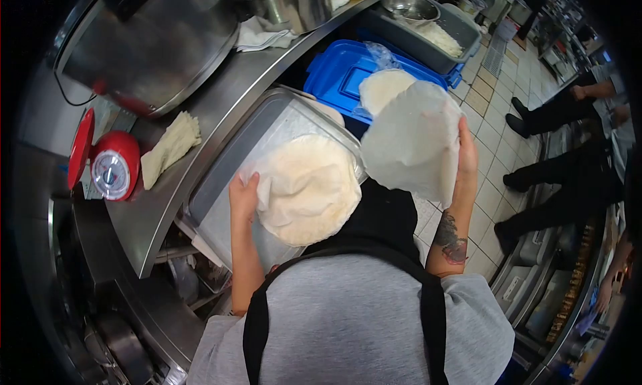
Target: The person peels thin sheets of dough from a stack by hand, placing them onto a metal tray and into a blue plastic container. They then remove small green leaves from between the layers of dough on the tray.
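A pale round flatbread or dough disc (321, 214) lies over the metal tray in front of me, its upper part wrinkled as if a thin sheet covers it. My left hand (243, 196) grips the left edge of this round, thumb on top and fingers hidden beneath. Raised on the right is a thin, whitish, translucent sheet (408, 141) that looks like parchment paper. My right hand (467, 154) holds it by its right edge, the fingers partly behind it. Beyond the sheet, another pale round (384, 90) rests on plastic film over a blue lid.
The sheet tray (207, 184) stands against the steel counter (154, 218). On the counter are a red dial scale (115, 164), a folded cloth (170, 149) and a large pot (160, 44). The blue lid (341, 60) and a grey tub (461, 34) sit ahead. People stand at right on the tiled floor.
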The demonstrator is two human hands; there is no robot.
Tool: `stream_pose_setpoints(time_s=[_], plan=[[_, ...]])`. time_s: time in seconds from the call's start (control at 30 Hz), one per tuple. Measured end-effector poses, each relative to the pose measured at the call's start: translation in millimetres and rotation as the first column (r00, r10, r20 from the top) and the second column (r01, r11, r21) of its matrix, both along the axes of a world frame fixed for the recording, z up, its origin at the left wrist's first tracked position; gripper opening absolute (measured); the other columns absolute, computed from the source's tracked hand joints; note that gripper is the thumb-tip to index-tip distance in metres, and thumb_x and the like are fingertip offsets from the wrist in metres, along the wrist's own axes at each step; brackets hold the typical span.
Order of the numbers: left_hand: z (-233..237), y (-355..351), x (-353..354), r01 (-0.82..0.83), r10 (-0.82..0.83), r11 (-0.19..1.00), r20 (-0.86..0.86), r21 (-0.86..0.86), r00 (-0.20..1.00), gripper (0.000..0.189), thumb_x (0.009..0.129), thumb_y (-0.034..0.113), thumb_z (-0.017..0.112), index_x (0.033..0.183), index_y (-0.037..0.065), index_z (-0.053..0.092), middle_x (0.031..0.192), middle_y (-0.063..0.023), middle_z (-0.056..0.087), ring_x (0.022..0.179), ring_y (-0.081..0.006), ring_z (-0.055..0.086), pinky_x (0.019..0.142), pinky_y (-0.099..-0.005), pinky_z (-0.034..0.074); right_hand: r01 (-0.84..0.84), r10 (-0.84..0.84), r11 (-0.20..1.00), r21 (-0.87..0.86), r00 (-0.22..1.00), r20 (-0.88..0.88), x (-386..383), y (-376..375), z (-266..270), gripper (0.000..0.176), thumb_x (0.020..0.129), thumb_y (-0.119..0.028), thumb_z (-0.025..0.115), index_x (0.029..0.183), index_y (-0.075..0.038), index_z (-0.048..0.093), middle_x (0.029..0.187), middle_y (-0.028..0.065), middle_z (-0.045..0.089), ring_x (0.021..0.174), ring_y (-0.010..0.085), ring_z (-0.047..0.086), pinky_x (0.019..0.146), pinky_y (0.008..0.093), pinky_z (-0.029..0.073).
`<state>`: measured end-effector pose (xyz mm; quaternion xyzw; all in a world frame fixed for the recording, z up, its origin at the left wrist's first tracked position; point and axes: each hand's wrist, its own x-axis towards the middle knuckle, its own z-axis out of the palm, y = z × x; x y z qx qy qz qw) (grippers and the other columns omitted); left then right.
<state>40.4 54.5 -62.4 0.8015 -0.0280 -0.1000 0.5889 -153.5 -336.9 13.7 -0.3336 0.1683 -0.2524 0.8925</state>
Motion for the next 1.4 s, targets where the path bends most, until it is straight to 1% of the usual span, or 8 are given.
stream_pose_setpoints(time_s=[0.33, 0.63, 0.83, 0.9, 0.97, 1.1, 1.3, 1.4], plan=[[-36.6, 16.6, 2.5, 0.033, -0.033, 0.998, -0.005, 0.06, 0.999, 0.026, 0.087, 0.008, 0.057, 0.111, -0.004, 0.059, 0.103, -0.0129, 0.067, 0.091, -0.0195, 0.063, 0.081, -0.0317, 0.049, 0.027, -0.073, 0.975, -0.22, 0.977, -0.202, 70.0, -31.7, -50.7, 0.038, 0.1, -0.031, 0.043, 0.118, 0.0, 0.055, 0.094, 0.0083, 0.064, 0.075, 0.0162, 0.062, 0.063, 0.028, 0.051], [-29.5, 2.3, -8.4, -0.052, -0.002, 0.964, 0.201, 0.261, 0.98, 0.027, 0.083, 0.008, 0.058, 0.106, -0.006, 0.059, 0.095, -0.0163, 0.067, 0.088, -0.0221, 0.063, 0.08, -0.0334, 0.048, -0.069, 0.075, 0.996, -0.05, 0.987, 0.14, 183.2, -107.4, -34.8, 0.039, 0.101, -0.032, 0.04, 0.122, -0.001, 0.053, 0.112, 0.0115, 0.063, 0.098, 0.0231, 0.063, 0.088, 0.0367, 0.051], [-31.0, -0.6, -6.1, -0.079, 0.041, 0.969, 0.163, 0.233, 0.986, 0.021, 0.084, 0.006, 0.059, 0.103, -0.004, 0.06, 0.093, -0.0133, 0.067, 0.085, -0.0183, 0.061, 0.079, -0.0318, 0.048, 0.148, -0.172, 0.982, -0.117, 0.955, -0.241, 184.4, -187.9, -173.0, 0.041, 0.099, -0.031, 0.044, 0.126, -0.001, 0.051, 0.116, 0.0167, 0.061, 0.1, 0.0255, 0.062, 0.084, 0.0409, 0.053], [-32.2, -0.2, -5.4, -0.074, 0.044, 0.973, 0.136, 0.22, 0.99, 0.02, 0.084, 0.005, 0.059, 0.102, -0.004, 0.06, 0.093, -0.0128, 0.067, 0.085, -0.0176, 0.061, 0.078, -0.0318, 0.048, 0.03, -0.257, 0.942, -0.334, 0.704, -0.662, 167.5, -205.2, -230.6, 0.045, 0.093, -0.024, 0.054, 0.13, 0.001, 0.047, 0.111, 0.0169, 0.062, 0.086, 0.0255, 0.064, 0.069, 0.04, 0.056], [-33.3, -0.3, -4.5, -0.071, 0.038, 0.97, 0.145, 0.233, 0.989, 0.02, 0.084, 0.005, 0.058, 0.102, -0.004, 0.059, 0.092, -0.0125, 0.067, 0.084, -0.018, 0.061, 0.078, -0.0318, 0.048, -0.055, -0.372, 0.866, -0.497, 0.594, -0.713, 155.4, -208.9, -263.2, 0.055, 0.085, -0.02, 0.063, 0.132, 0.001, 0.044, 0.106, 0.0162, 0.063, 0.074, 0.0245, 0.064, 0.059, 0.0387, 0.054], [-35.1, -2.5, -5.5, -0.092, 0.052, 0.97, 0.179, 0.224, 0.982, 0.019, 0.085, 0.005, 0.058, 0.102, -0.005, 0.059, 0.092, -0.0126, 0.067, 0.084, -0.0183, 0.061, 0.078, -0.0317, 0.048, -0.252, -0.508, 0.709, -0.659, 0.467, -0.724, 153.6, -200.1, -257.3, 0.078, 0.07, -0.011, 0.076, 0.138, -0.003, 0.039, 0.097, 0.0155, 0.065, 0.057, 0.0217, 0.061, 0.046, 0.0351, 0.051], [-27.5, -4.2, -8.6, -0.07, 0.02, 0.965, 0.195, 0.251, 0.981, 0.021, 0.085, 0.006, 0.057, 0.103, -0.004, 0.059, 0.092, -0.0142, 0.067, 0.085, -0.02, 0.062, 0.078, -0.0327, 0.048, -0.255, -0.597, 0.564, -0.785, 0.531, -0.601, 157.3, -178.4, -250.2, 0.093, 0.062, -0.003, 0.079, 0.142, -0.012, 0.033, 0.095, 0.0165, 0.065, 0.059, 0.0186, 0.061, 0.045, 0.0328, 0.05], [-34.3, -1.2, -7.6, -0.069, 0.009, 0.966, 0.237, 0.247, 0.972, 0.023, 0.085, 0.007, 0.057, 0.105, -0.005, 0.059, 0.092, -0.0153, 0.067, 0.085, -0.0218, 0.063, 0.078, -0.0333, 0.048, -0.089, -0.475, 0.76, -0.644, 0.6, -0.644, 141.2, -149.4, -177.2, 0.093, 0.062, -0.002, 0.078, 0.143, -0.01, 0.032, 0.096, 0.0166, 0.064, 0.057, 0.0177, 0.061, 0.046, 0.0302, 0.051]])
